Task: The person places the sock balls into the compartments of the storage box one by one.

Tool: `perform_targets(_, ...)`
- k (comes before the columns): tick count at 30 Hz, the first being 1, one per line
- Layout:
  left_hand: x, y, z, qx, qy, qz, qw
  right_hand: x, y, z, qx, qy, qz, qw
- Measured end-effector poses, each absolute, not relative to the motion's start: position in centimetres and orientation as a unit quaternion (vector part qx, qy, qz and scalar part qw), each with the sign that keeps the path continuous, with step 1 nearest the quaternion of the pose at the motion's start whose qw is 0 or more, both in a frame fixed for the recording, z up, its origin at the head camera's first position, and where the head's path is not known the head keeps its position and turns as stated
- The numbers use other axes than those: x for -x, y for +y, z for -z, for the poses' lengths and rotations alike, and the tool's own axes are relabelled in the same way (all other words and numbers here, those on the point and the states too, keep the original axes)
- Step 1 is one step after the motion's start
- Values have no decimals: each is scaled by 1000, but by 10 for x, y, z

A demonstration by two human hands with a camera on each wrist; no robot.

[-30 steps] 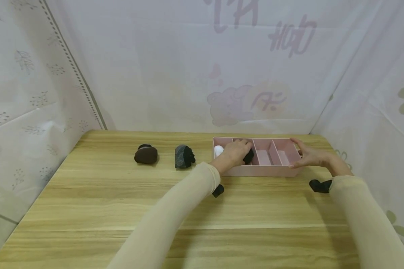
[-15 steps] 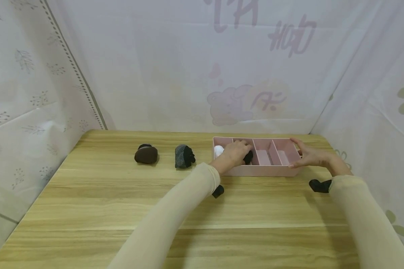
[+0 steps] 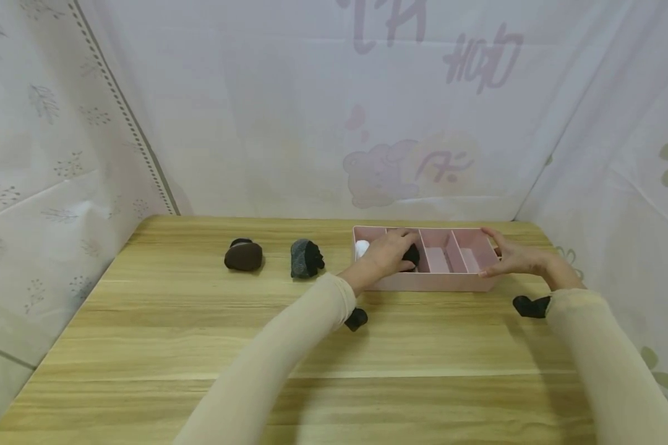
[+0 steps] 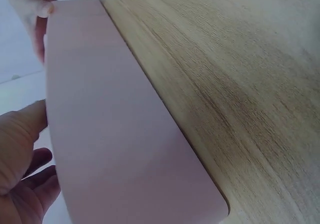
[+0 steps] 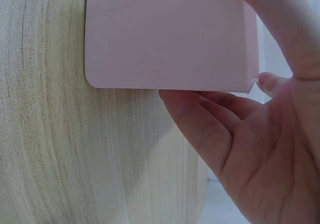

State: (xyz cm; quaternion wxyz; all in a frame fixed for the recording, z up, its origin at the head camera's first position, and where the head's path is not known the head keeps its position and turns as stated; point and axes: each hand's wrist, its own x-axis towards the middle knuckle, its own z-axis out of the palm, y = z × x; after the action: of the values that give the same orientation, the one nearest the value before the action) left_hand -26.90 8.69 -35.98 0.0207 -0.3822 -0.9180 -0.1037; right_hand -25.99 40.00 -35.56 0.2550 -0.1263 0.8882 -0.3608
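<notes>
At the far right corner of the wooden table (image 3: 211,346) stands a pink divided tray (image 3: 451,281), its long side along the far edge. The left hand (image 3: 386,254) reaches into the tray's second compartment from the left, fingers curled round a black sock roll (image 3: 411,254); a white roll (image 3: 361,249) lies in the leftmost compartment. The right hand (image 3: 509,258) clasps the tray's right end, thumb over the rim and fingers against the outer wall.

Only the head view shows the compartments and the socks. The left wrist view shows the tray's plain pink outer wall (image 4: 115,134) against the wood grain, with that hand's loosely bent fingers (image 4: 22,184) at its edge. The right wrist view shows the fingers (image 5: 200,119) pressed under the tray's corner (image 5: 165,39).

Toward the far left edge sit a brown roll (image 3: 244,255) and a grey-and-black roll (image 3: 306,258). White printed curtains (image 3: 289,111) enclose the table on three sides.
</notes>
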Motion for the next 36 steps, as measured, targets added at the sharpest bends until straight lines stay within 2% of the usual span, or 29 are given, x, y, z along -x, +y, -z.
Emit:
perform_targets(6,261,75,353,364,-910,198,10,259,404,357,129,889,358,256)
perform_targets(17,245,33,342,356,-871,338,27,259,405,358,128,887,363,254)
perform_targets(25,236,-5,338,323,-872,367,19,259,403,357,130,883,368,260)
perform_targets(32,239,-41,345,290,-891,343,61,260,401,357,135,884,365,258)
perform_targets(36,240,-57,349,280,-894,344,66,261,399,356,135,885,363,257)
